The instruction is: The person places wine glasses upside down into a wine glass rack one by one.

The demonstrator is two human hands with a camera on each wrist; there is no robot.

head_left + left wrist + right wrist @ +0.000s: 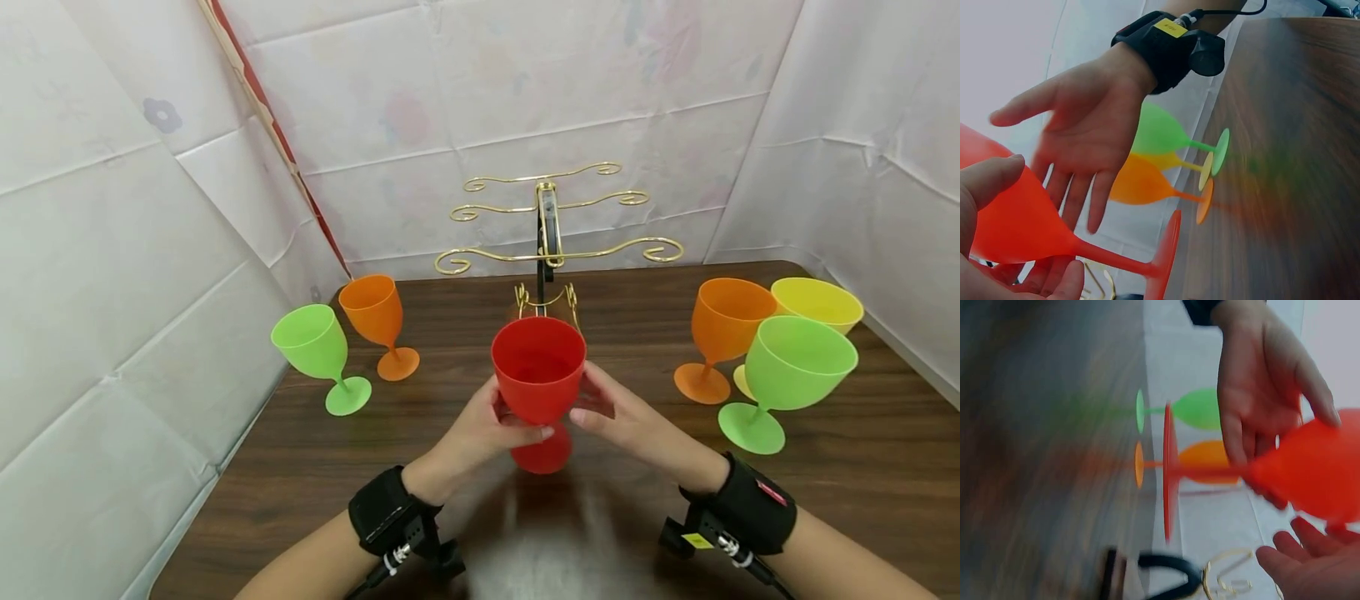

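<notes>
Well above the table, a red cup between two hands

The left hand [480, 423] grips the red cup [540, 396], its thumb across the near side of the bowl and its fingers round it. The right hand [615, 408] is spread, its fingers fairly straight and its palm turned toward the cup; whether it touches the bowl cannot be told. The red cup is upright between the two, its round foot raised off the dark wooden table [262, 500]. A black band is strapped round each wrist, the left band [386, 510] and the right band [750, 510] each with a cable.

Just beyond the cup stands a gold rack [550, 221], with three wavy bars that curl at the ends; the cup hides part of its base. Over to the left, a green cup [309, 346] stands near an orange one [372, 312], which is a little farther back. Over to the right are three more: another green cup [795, 367] in front, another orange cup [716, 333] beside it, and a yellow cup [817, 304] partly hidden behind them. White sheeting [360, 75] surrounds the table at the back and sides.
</notes>
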